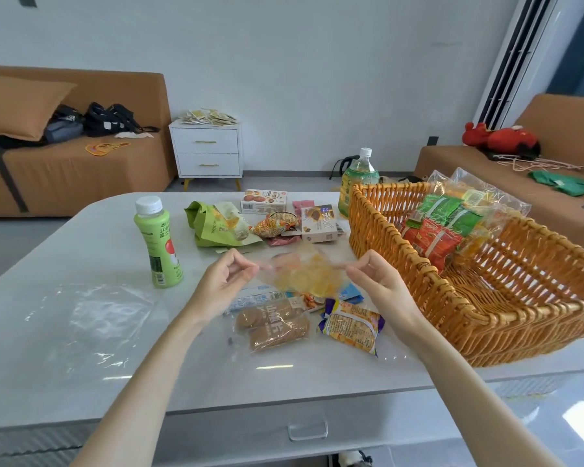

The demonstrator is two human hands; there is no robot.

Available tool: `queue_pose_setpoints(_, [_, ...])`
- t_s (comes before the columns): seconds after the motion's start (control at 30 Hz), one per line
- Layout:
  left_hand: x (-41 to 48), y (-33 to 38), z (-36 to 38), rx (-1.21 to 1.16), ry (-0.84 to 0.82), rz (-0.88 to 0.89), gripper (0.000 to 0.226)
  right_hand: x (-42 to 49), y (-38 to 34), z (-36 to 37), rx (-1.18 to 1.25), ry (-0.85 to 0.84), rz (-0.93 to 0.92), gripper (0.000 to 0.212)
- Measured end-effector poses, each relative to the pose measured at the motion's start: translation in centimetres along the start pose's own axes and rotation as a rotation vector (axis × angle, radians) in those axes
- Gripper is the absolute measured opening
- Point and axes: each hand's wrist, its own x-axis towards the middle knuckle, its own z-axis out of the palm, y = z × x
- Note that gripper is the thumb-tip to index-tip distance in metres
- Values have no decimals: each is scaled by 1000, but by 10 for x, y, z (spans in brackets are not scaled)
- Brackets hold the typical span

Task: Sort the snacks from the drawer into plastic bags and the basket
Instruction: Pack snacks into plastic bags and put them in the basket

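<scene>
- While your left grip [226, 278] and right grip [381, 281] each pinch an edge of the clear bag [304, 274], it hangs stretched between them above the counter [48, 237], with blurred yellow snacks inside.
- Beneath the held bag lie a brown snack pack [273, 325] and a yellow-purple packet [351, 326].
- Just right of your right grip stands the wicker basket [520, 335], holding a filled bag [452, 224] of red and green packets.
- Left of your left grip stands a green bottle [157, 241]; nearer you, an empty bag [88, 318] lies flat.
</scene>
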Motion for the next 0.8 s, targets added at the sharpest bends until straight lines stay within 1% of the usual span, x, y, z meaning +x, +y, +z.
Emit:
queue_pose_setpoints(0.1, [-3,-4,4,36,25,-2,4,-2,10,1,-102,59,4,12])
queue_pose_setpoints(0.23, [-8,-12,5,54,41,-54,2,-4,23,2,-170,69,19,13])
queue_pose_setpoints(0.33, [-12,-13,9,77,89,-82,3,-5,23,4,-111,82,45,17])
queue_pose_setpoints(0.43, [-13,-15,11,82,107,-112,6,-4,23,5,19,41,135,22])
queue_pose_setpoints(0.5, [-12,-19,8,121,109,-154,13,-5,22,6,29,34,166,25])
queue_pose_setpoints(0.53, [-12,-22,8,155,111,-173,21,-7,23,8,13,48,175,24])
queue_pose_setpoints(0.6, [-11,-24,9,195,126,-206,36,-9,26,12,-4,104,207,20])
queue_pose_setpoints(0.63, [-11,-24,11,199,137,-220,39,-9,27,14,-9,143,226,19])
queue_pose_setpoints(0.7, [-9,-23,17,197,150,-243,39,-7,30,19,-58,242,249,18])
queue_pose_setpoints(0.8, [-4,-25,25,246,188,-213,39,-2,38,24,-149,365,294,17])
